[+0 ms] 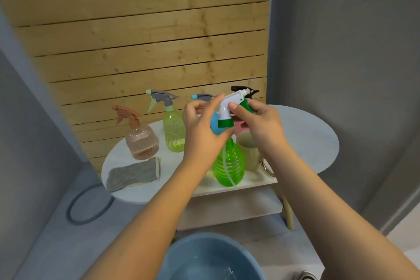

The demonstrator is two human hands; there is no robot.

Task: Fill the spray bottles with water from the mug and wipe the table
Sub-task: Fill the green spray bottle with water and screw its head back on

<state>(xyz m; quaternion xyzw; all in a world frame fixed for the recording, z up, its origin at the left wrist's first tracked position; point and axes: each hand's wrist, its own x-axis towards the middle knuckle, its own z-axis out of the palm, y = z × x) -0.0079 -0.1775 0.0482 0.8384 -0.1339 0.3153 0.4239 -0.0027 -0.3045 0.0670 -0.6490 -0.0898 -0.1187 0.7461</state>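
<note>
A green spray bottle [229,166] stands at the front of the white round table [306,134]. Its white and green spray head [225,109] sits over the neck, and the dip tube runs down inside the bottle. My right hand [261,127] pinches the head from the right. My left hand [202,129] wraps the neck and collar from the left, with its index finger up against the head. A beige mug [247,152] with a gold handle stands just behind and to the right of the bottle. A grey cloth [134,173] lies at the table's front left.
A pink-brown spray bottle [142,141] and a yellow-green one [173,132] stand at the back left. A blue bottle [214,125] and a black-triggered pink one [241,89] are mostly hidden behind my hands. A blue basin [181,254] of water sits below me. A wooden slat wall backs the table.
</note>
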